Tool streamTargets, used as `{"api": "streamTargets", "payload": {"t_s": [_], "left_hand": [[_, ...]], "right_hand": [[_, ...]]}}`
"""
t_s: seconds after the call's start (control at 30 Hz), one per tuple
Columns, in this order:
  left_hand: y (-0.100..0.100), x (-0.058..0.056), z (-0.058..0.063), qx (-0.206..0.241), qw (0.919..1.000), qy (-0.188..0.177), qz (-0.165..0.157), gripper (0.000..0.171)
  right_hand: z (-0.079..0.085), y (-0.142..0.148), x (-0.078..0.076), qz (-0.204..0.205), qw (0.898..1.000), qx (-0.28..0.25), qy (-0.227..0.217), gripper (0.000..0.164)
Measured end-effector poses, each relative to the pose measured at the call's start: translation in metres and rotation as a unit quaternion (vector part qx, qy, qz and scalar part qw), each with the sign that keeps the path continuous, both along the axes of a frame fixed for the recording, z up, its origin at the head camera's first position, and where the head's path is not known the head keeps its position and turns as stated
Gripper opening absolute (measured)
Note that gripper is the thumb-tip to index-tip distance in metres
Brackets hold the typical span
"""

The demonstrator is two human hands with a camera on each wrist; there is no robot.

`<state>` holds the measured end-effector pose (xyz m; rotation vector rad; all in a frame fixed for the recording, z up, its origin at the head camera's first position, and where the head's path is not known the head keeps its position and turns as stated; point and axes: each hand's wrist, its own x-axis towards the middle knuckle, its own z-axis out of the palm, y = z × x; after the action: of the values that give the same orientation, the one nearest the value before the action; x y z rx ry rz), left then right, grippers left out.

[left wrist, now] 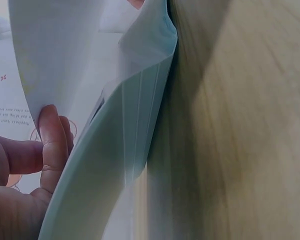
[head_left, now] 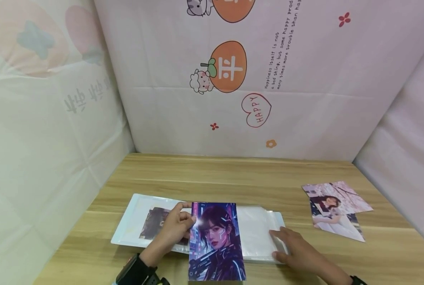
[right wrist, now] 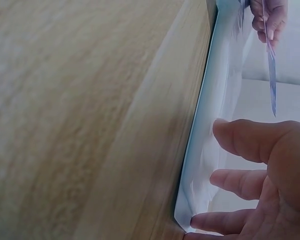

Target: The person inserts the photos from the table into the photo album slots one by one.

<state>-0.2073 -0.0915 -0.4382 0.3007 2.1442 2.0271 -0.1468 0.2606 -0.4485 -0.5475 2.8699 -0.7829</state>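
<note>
My left hand (head_left: 176, 225) pinches the left edge of a photo card (head_left: 217, 241) that shows a dark-haired figure with neon blue and purple city colours. The card stands raised over an album (head_left: 124, 233) with pale covers that lies spread on the table. In the left wrist view the card's plain white back (left wrist: 55, 55) faces the camera. My right hand (head_left: 297, 249) rests at the album's right side, fingers spread, fingertips at the edge of the clear sleeve pages (head_left: 256, 233). A dark picture (head_left: 153, 223) lies on the left page, partly hidden by my left hand.
At the right of the wooden table (head_left: 212, 178) lie two loose photos, a pink blossom photo (head_left: 340, 198) overlapping a paler photo (head_left: 340, 229). White printed cloth (head_left: 169, 118) stands behind the table, with white cloth on both sides too.
</note>
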Motion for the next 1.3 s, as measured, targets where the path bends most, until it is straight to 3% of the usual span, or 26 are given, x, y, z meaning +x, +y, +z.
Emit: {"api": "streamTargets", "payload": {"t_s": [0.27, 0.47, 0.6, 0.97, 1.3], "left_hand": [[-0.010, -0.002, 0.009, 0.055, 0.9963, -0.005, 0.066, 0.031], [-0.027, 0.000, 0.014, 0.054, 0.9891, -0.003, 0.137, 0.030], [-0.037, 0.003, 0.020, 0.054, 0.9845, -0.006, 0.167, 0.029], [-0.058, 0.007, 0.029, 0.061, 0.9756, -0.003, 0.211, 0.032], [-0.063, 0.006, 0.031, 0.083, 0.9682, 0.011, 0.236, 0.030]], "right_hand": [[-0.001, -0.001, 0.000, -0.010, 1.000, 0.002, 0.002, 0.056], [-0.001, -0.002, 0.002, -0.017, 1.000, 0.001, 0.004, 0.055], [-0.001, -0.002, 0.002, -0.014, 1.000, 0.001, 0.010, 0.055], [0.000, -0.001, 0.003, 0.008, 0.999, -0.003, 0.041, 0.053], [0.000, -0.002, 0.003, -0.005, 1.000, 0.000, 0.021, 0.055]]}}
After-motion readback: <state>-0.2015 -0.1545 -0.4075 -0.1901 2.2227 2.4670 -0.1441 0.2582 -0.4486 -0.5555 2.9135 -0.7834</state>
